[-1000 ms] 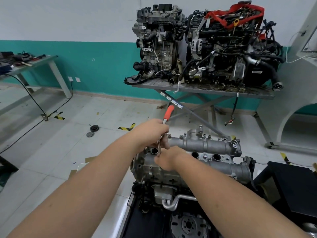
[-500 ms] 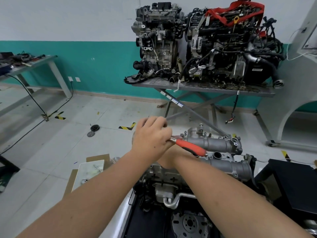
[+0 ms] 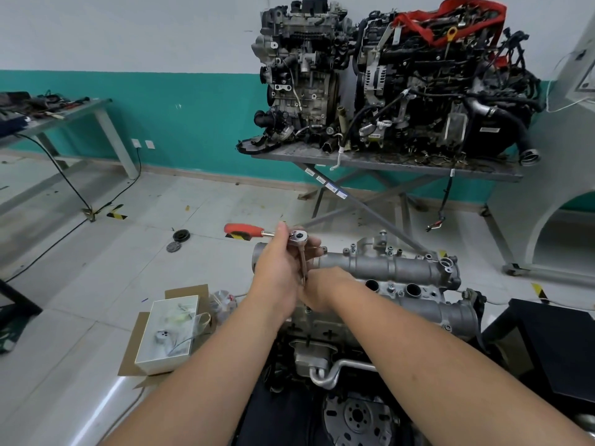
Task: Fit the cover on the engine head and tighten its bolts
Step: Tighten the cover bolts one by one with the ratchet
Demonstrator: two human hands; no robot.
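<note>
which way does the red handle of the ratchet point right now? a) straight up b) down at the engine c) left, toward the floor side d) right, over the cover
c: the red-handled ratchet wrench sticks out to the left of the left hand, over the tiled floor, while its chrome head sits above the grey aluminium engine cover.

Box (image 3: 167, 333) lies left of the engine head (image 3: 396, 284), seemingly on cardboard (image 3: 128, 355).
</note>
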